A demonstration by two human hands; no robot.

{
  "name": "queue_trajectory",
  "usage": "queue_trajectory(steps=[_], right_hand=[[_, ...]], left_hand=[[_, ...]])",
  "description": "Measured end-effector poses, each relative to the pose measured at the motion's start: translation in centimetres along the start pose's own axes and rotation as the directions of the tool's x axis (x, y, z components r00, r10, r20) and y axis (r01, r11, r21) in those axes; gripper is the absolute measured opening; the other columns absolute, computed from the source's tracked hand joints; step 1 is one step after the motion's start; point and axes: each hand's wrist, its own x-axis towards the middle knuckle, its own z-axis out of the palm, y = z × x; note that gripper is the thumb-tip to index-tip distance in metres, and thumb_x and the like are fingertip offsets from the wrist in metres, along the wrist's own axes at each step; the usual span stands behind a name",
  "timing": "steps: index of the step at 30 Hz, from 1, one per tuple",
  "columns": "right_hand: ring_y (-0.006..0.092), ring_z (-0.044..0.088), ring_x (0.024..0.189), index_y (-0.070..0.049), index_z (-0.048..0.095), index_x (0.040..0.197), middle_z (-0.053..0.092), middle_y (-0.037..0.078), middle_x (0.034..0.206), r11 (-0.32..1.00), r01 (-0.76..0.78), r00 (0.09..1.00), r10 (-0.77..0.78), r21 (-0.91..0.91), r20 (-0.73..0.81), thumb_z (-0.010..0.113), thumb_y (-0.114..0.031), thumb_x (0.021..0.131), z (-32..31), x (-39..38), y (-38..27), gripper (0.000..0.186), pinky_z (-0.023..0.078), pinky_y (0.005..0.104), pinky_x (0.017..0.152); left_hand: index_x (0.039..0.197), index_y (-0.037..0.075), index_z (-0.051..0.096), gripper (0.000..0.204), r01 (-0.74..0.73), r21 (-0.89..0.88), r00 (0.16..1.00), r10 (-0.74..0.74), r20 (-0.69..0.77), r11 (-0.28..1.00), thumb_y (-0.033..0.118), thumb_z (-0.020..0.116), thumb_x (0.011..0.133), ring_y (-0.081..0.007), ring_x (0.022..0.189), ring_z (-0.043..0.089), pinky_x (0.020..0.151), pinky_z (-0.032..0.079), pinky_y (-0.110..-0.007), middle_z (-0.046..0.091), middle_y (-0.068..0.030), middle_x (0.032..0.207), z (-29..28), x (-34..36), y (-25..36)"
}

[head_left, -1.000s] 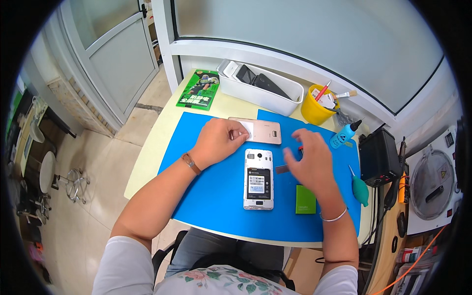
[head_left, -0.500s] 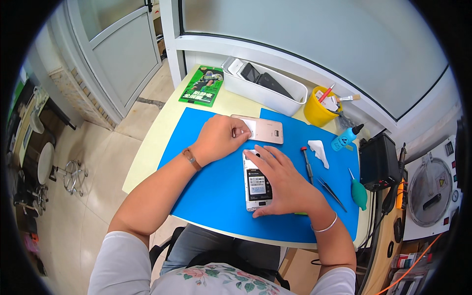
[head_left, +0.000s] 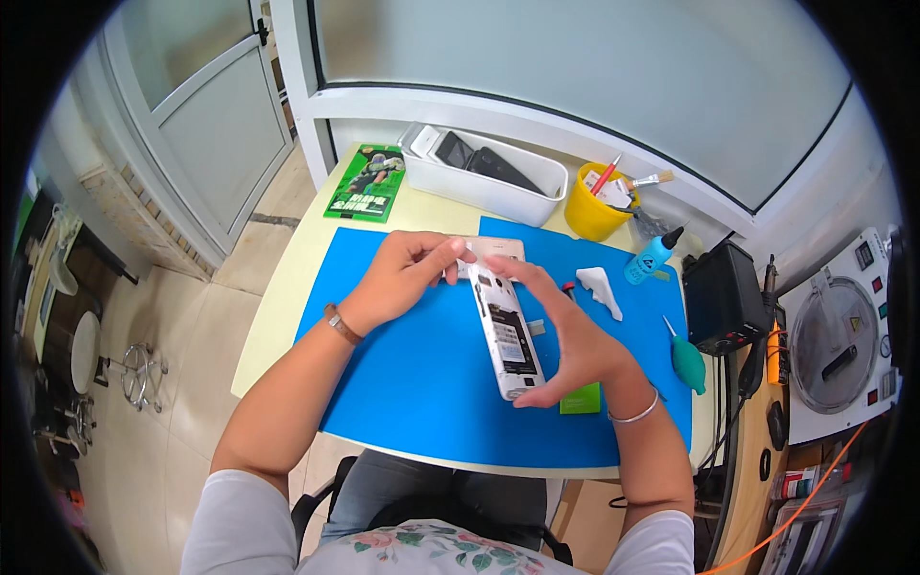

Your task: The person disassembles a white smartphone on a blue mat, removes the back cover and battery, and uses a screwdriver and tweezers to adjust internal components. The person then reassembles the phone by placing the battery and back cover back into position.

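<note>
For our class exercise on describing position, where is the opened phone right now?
In the head view, the opened phone is near the centre, tilted in the right hand over the blue mat, with the green box to its lower right.

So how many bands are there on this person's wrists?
2: a brown band on the wrist of the left hand, a silver band on that of the right hand, which grips the white phone.

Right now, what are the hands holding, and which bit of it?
The right hand holds the white phone by its two ends, thumb at the near one. Whether the left hand holds anything, I can't tell.
</note>
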Motion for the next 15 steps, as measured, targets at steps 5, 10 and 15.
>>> queue_trajectory(steps=[5, 10, 15], right_hand=[[0.0348, 0.036, 0.161, -0.017, 0.032, 0.173, 0.036, 0.015, 0.174, 0.977, 0.147, 0.977, -0.119, 0.155, -0.179, 0.099, -0.055, 0.037, -0.4, 0.0, -0.5, 0.157, 0.026, 0.0536, 0.131], [0.0355, 0.036, 0.160, -0.016, 0.028, 0.174, 0.035, 0.016, 0.174, 0.965, 0.090, 0.977, -0.038, 0.244, -0.210, 0.101, -0.053, 0.040, 1.2, 0.1, -1.5, 0.157, 0.028, 0.0541, 0.131], [0.0429, 0.034, 0.157, -0.021, 0.030, 0.171, 0.031, 0.018, 0.173, 0.986, 0.168, 0.962, -0.163, 0.000, -0.220, 0.101, -0.052, 0.056, 2.0, 0.3, -1.3, 0.139, 0.041, 0.0584, 0.124]], left_hand=[[0.136, 0.001, 0.070, 0.071, 0.131, -0.271, 0.970, -0.067, 0.233, 0.954, 0.062, 0.042, 0.115, -0.0158, 0.094, 0.072, 0.073, 0.057, -0.028, 0.078, -0.0093, 0.105, 1.6, -0.7, 0.1], [0.169, 0.004, 0.024, 0.112, 0.299, -0.536, 0.875, -0.003, 0.483, 0.790, 0.088, 0.046, 0.097, -0.0367, 0.131, 0.069, 0.102, 0.063, -0.049, 0.057, -0.0259, 0.154, 4.6, -2.6, 2.0], [0.164, 0.002, 0.031, 0.099, 0.401, -0.607, 0.839, -0.008, 0.544, 0.686, 0.072, 0.062, 0.102, -0.0394, 0.134, 0.067, 0.108, 0.060, -0.051, 0.058, -0.0292, 0.150, 5.2, -3.5, 2.1]])
